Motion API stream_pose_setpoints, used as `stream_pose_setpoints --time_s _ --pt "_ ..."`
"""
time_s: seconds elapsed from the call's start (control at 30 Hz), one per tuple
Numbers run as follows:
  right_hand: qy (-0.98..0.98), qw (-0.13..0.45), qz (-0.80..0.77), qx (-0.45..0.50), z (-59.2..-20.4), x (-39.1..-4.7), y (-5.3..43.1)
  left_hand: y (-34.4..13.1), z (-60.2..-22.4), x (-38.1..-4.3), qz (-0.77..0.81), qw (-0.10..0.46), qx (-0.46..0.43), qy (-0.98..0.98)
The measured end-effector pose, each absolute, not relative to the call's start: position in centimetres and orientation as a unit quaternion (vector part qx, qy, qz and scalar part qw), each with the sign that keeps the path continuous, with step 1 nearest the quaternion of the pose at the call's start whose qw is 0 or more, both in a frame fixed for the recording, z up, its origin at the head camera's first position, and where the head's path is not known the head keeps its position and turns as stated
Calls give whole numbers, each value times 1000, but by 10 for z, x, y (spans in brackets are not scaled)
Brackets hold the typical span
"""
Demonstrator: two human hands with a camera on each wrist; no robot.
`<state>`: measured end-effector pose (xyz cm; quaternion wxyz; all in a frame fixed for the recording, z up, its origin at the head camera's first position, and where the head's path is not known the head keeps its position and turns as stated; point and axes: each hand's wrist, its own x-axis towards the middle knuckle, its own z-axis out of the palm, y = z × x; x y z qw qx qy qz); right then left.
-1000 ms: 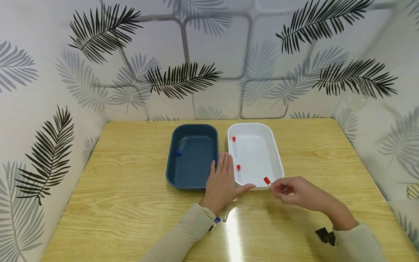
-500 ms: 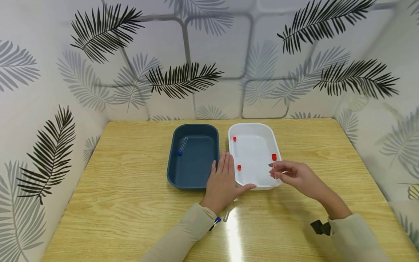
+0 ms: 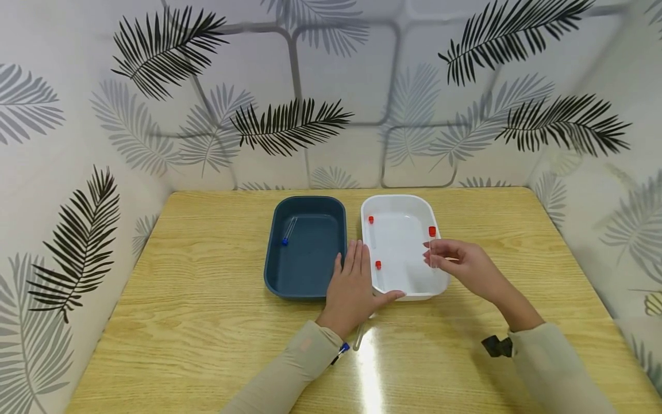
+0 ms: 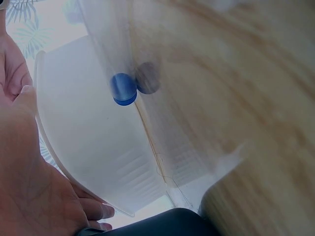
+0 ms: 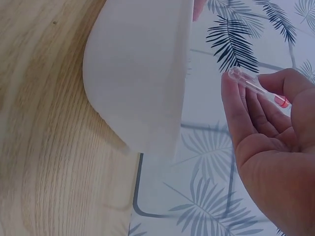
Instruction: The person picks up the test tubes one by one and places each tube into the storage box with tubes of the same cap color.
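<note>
My right hand [image 3: 462, 267] pinches a clear test tube with a red cap [image 3: 432, 231] between thumb and fingers, over the right side of the white tray [image 3: 405, 253]. In the right wrist view, the held tube [image 5: 253, 86] shows its rounded clear end at the fingertips. Flat and straight-fingered, my left hand [image 3: 349, 293] rests where the white tray and the dark blue tray [image 3: 310, 259] meet, thumb along the white tray's near rim. Two red-capped tubes, one far [image 3: 370, 220] and one nearer [image 3: 378, 265], lie along the white tray's left side.
A blue-capped tube [image 3: 285, 241] lies in the dark blue tray. Beside my left wrist, a blue cap [image 3: 343, 347] and a clear rounded tube end [image 3: 358, 339] show on the wooden table [image 3: 196, 299]. Leaf-patterned covering [image 3: 331, 161] stands behind and at both sides.
My right hand has carried the red-capped tube from the white tray's near right corner away from me, over its right side. The tube turned cap-away. My left hand has stayed put.
</note>
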<state>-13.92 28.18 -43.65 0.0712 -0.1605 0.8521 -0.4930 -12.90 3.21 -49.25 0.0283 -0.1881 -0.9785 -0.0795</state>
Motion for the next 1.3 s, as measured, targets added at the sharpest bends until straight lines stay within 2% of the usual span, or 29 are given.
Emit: stream_pose_setpoints --time_s 0.53,1.3 --pt "865 80 -473 -148 -451 -172 279 33 -492 -128 -85 22 -183 -979" --pt "881 165 -400 -192 -459 -219 268 33 -492 -129 -76 27 -185 -979"
